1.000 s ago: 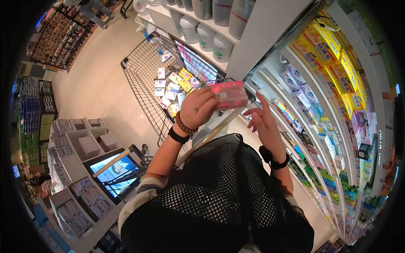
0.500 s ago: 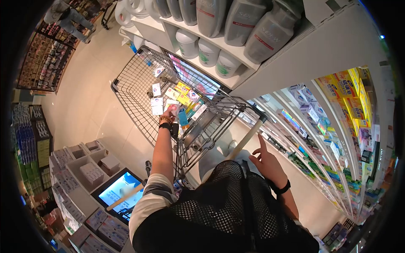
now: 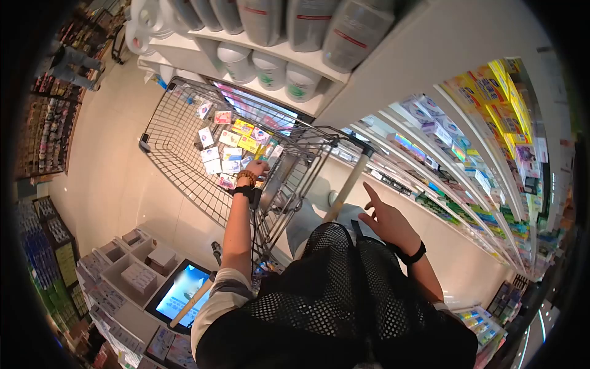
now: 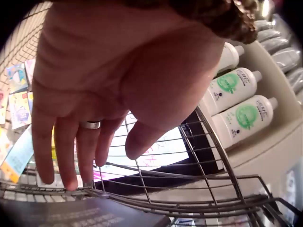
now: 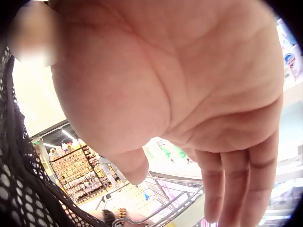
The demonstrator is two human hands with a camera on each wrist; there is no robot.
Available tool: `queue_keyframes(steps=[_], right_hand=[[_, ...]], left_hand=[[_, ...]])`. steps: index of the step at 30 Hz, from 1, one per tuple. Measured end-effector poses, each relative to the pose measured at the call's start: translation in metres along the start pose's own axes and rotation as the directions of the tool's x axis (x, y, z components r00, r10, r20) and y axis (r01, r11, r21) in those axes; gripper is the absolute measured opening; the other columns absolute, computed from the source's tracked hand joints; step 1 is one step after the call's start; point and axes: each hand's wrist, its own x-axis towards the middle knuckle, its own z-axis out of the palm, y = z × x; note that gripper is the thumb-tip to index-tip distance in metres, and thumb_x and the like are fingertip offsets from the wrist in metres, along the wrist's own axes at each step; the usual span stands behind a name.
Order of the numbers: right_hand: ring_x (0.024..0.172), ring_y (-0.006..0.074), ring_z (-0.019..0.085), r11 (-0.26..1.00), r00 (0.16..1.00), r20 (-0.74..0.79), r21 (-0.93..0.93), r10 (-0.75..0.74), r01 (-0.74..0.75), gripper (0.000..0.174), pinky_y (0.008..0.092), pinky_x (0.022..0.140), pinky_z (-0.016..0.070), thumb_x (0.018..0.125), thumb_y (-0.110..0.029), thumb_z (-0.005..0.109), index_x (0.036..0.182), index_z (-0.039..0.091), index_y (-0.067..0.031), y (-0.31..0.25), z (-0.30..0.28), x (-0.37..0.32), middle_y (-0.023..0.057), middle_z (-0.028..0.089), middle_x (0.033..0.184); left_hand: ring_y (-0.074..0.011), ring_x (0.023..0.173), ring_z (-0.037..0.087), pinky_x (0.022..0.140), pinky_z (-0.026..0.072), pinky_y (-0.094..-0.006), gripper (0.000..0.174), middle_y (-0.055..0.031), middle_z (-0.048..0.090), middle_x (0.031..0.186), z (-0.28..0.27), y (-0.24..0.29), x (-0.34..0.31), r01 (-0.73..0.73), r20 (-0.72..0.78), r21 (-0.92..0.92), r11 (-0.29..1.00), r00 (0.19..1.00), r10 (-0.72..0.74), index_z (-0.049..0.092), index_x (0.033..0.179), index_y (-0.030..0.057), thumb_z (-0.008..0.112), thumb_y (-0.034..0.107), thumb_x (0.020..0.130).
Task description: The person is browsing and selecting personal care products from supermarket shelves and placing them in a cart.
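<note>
My left hand reaches over the near part of a wire shopping cart, above several small boxes. In the left wrist view its fingers hang down loosely with nothing in them, a ring on one. A pink-red box lies toward the far part of the cart. White boxes and yellow boxes lie nearer my hand. My right hand hovers beside the cart's handle, index finger extended, the others loosely bent. It holds nothing in the right wrist view.
White shelves with large bottles stand beyond the cart. On the right run shelves of boxed goods. A display stand with a lit screen is at the lower left. A person stands far off at the upper left.
My left hand lowered the pink-red box into the cart and let it go; the box now lies farther in. The right hand stays near the handle. The view has shifted.
</note>
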Motion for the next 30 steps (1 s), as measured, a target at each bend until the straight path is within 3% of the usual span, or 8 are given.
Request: queue_keyframes(steps=[2, 3, 5, 13, 15, 16, 20, 30], right_hand=[[0.094, 0.0418, 0.068, 0.997, 0.999, -0.044, -0.071, -0.032, 0.029, 0.065, 0.0487, 0.082, 0.0534, 0.098, -0.036, 0.061, 0.152, 0.036, -0.0095, 0.028, -0.002, 0.004, 0.0224, 0.071, 0.103], [0.095, 0.042, 0.068, 0.995, 0.998, -0.062, -0.098, -0.009, 0.003, 0.059, 0.0497, 0.082, 0.0531, 0.098, -0.037, 0.06, 0.147, 0.044, -0.0083, 0.051, -0.001, 0.003, 0.0234, 0.071, 0.102], [0.096, 0.0424, 0.067, 0.993, 0.993, -0.118, -0.12, -0.027, 0.013, 0.053, 0.0505, 0.082, 0.0529, 0.098, -0.039, 0.06, 0.14, 0.051, -0.0071, 0.111, 0.009, 0.011, 0.0243, 0.071, 0.101], [0.102, 0.0424, 0.068, 0.955, 0.912, -0.343, -0.105, 0.226, -0.276, 0.05, 0.0498, 0.09, 0.0535, 0.094, -0.034, 0.064, 0.134, 0.058, -0.0049, 0.35, 0.017, 0.001, 0.0265, 0.071, 0.109], [0.104, 0.0435, 0.066, 0.956, 0.844, -0.463, 0.029, 0.271, -0.291, 0.045, 0.05, 0.089, 0.0535, 0.093, -0.026, 0.063, 0.132, 0.058, -0.0021, 0.382, 0.006, 0.0, 0.0271, 0.069, 0.112], [0.104, 0.0425, 0.065, 0.97, 0.777, -0.598, 0.003, 0.197, -0.243, 0.043, 0.0493, 0.089, 0.0529, 0.093, -0.022, 0.063, 0.131, 0.058, -0.0016, 0.392, 0.002, -0.002, 0.0251, 0.068, 0.112], [0.104, 0.0379, 0.06, 0.977, 0.567, -0.82, -0.177, -0.078, -0.122, 0.039, 0.0464, 0.091, 0.0508, 0.089, -0.01, 0.061, 0.128, 0.06, -0.0009, 0.427, -0.018, 0.007, 0.0191, 0.064, 0.113], [0.112, 0.0322, 0.054, 0.891, 0.497, -0.782, -0.452, -0.376, -0.037, 0.056, 0.0433, 0.094, 0.0476, 0.08, -0.01, 0.066, 0.134, 0.055, -0.0017, 0.463, -0.053, 0.008, 0.013, 0.057, 0.129]], left_hand=[[-0.0185, 0.088, 0.07, 0.077, 0.056, -0.0347, 0.029, -0.0086, 0.075, 0.099, 0.014, -0.027, 0.012, -0.252, -0.133, 0.303, 0.919, 0.944, 0.303, 0.071, 0.111, 0.0043, 0.064, 0.027, 0.095], [-0.0326, 0.088, 0.072, 0.079, 0.0549, -0.041, 0.034, -0.0173, 0.074, 0.095, 0.029, -0.009, -0.021, -0.39, -0.157, 0.313, 0.866, 0.878, 0.452, 0.068, 0.112, 0.0014, 0.063, 0.03, 0.094], [-0.0345, 0.087, 0.071, 0.077, 0.0549, -0.0407, 0.03, -0.0178, 0.073, 0.097, 0.051, 0.029, -0.088, -0.454, -0.184, 0.437, 0.777, 0.8, 0.571, 0.067, 0.111, 0.0005, 0.062, 0.025, 0.096], [-0.0293, 0.075, 0.068, 0.068, 0.0538, -0.0387, 0.023, -0.0154, 0.07, 0.092, 0.192, 0.139, -0.213, -0.526, -0.088, 0.52, 0.673, 0.75, 0.655, 0.065, 0.106, 0.0005, 0.064, 0.021, 0.096], [-0.0338, 0.08, 0.07, 0.07, 0.0552, -0.0431, 0.037, -0.0184, 0.07, 0.096, 0.234, 0.144, -0.215, -0.43, -0.062, 0.57, 0.7, 0.827, 0.558, 0.06, 0.12, 0.0006, 0.066, 0.027, 0.095], [-0.041, 0.086, 0.07, 0.074, 0.0559, -0.0493, 0.056, -0.0237, 0.069, 0.1, 0.248, 0.117, -0.186, -0.459, -0.008, 0.75, 0.476, 0.714, 0.7, 0.047, 0.136, 0.0008, 0.067, 0.032, 0.094], [-0.0482, 0.088, 0.068, 0.075, 0.0557, -0.0555, 0.052, -0.0289, 0.069, 0.101, 0.298, 0.124, -0.18, -0.087, -0.286, 0.814, 0.574, 0.8, 0.528, 0.041, 0.132, 0.0008, 0.063, 0.03, 0.095], [-0.0465, 0.081, 0.069, 0.068, 0.0549, -0.0562, 0.034, -0.027, 0.069, 0.088, 0.338, 0.135, -0.191, 0.063, -0.445, 0.784, 0.618, 0.751, 0.488, 0.041, 0.117, 0.001, 0.06, 0.022, 0.097]])
